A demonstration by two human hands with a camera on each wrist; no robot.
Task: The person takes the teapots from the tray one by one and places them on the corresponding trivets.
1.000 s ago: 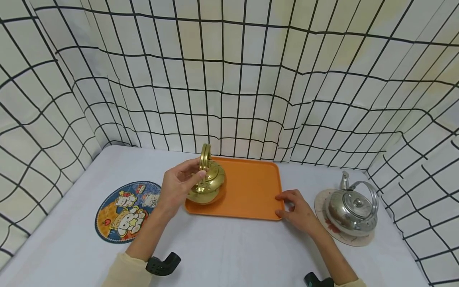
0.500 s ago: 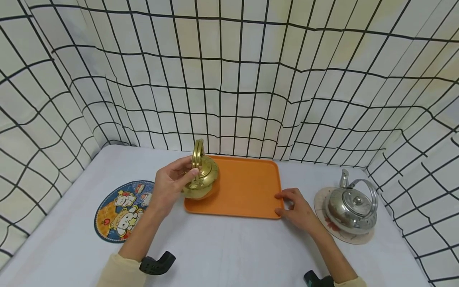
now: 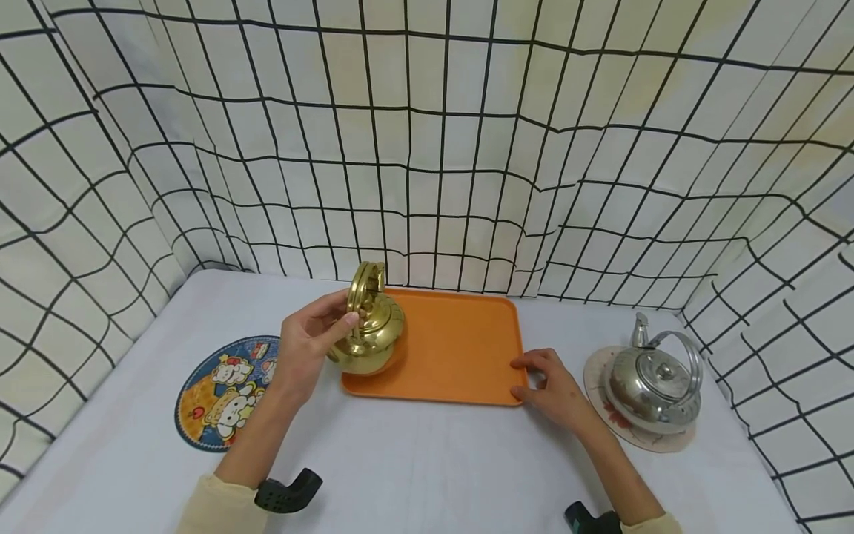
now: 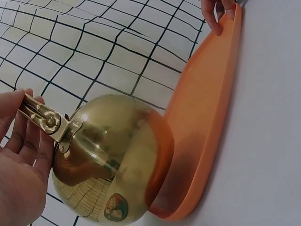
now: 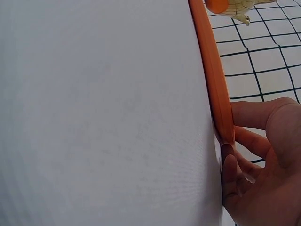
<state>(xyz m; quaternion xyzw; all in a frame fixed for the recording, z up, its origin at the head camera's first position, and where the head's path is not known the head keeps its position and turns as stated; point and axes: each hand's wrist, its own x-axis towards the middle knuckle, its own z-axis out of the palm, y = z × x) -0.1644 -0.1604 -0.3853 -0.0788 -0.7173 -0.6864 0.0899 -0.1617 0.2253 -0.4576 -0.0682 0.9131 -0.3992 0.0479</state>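
My left hand (image 3: 310, 337) grips the arched handle of a shiny golden kettle (image 3: 377, 326) at the left end of an orange tray (image 3: 460, 348). In the left wrist view the rounded body of the kettle (image 4: 108, 160) appears raised over the tray (image 4: 202, 103), its underside reflecting orange. On the tray's right short edge, my right hand (image 3: 554, 389) holds the rim with thumb and fingers. The right wrist view shows that hand (image 5: 263, 160) at the end of the tray (image 5: 214, 70), with part of the kettle (image 5: 237, 7) at the top.
A silver kettle (image 3: 657, 389) stands on a pale round mat (image 3: 647, 441) at the right. To the left lies a round cartoon-patterned mat (image 3: 227, 393), partly covered by my left arm. White cloth walls with black grid lines (image 3: 427, 148) enclose the white table (image 3: 427, 467).
My left hand has moved a little to the left with the golden kettle, and the kettle has turned slightly. My right hand stays on the tray's edge.
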